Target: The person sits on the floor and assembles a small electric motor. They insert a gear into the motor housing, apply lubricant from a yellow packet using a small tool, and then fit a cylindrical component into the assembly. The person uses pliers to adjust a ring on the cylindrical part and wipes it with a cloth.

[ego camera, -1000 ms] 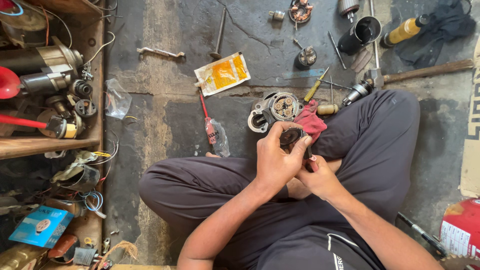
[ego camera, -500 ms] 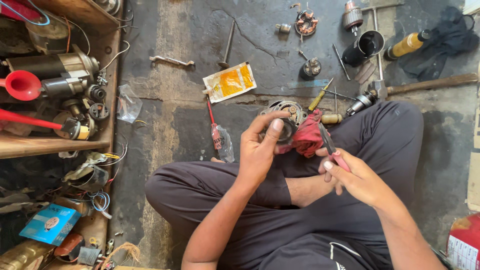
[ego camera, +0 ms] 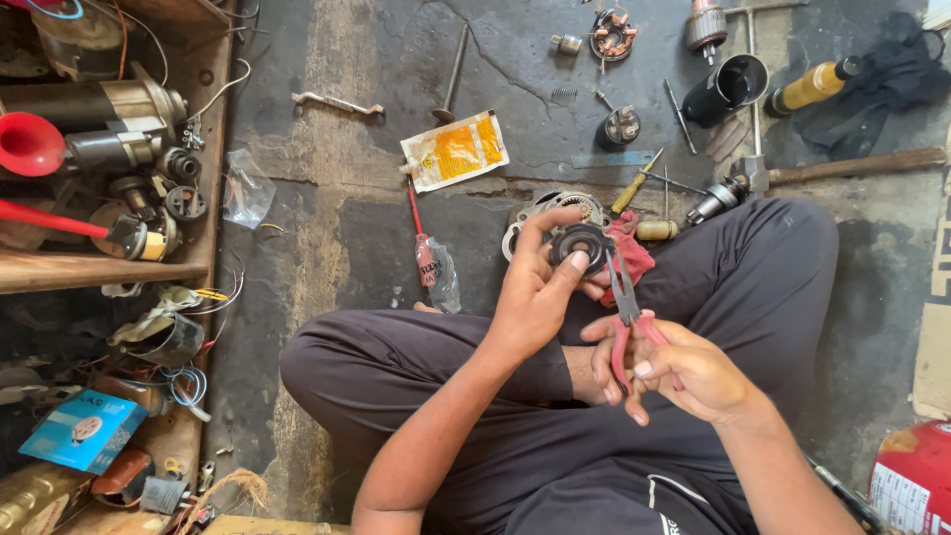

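Observation:
My left hand (ego camera: 535, 292) grips a small round black metal part (ego camera: 581, 245) between thumb and fingers, held up over my crossed legs. My right hand (ego camera: 684, 372) holds red-handled pliers (ego camera: 625, 307) whose dark jaws point up toward that part, just right of it. A red rag (ego camera: 631, 253) lies bunched behind the part. Beneath it on the floor sits a round silver housing (ego camera: 540, 213).
The concrete floor holds a yellow packet (ego camera: 456, 151), red screwdriver (ego camera: 421, 243), yellow-handled screwdriver (ego camera: 636, 181), wrench (ego camera: 337, 102), hammer (ego camera: 842, 166), black cylinder (ego camera: 728, 89) and yellow bottle (ego camera: 814, 87). A wooden shelf (ego camera: 99, 269) of motor parts stands at left. A red can (ego camera: 911, 481) sits bottom right.
My right hand moved off the part and picked up the red-handled pliers, now raised beside it. My left hand lifted the round part higher.

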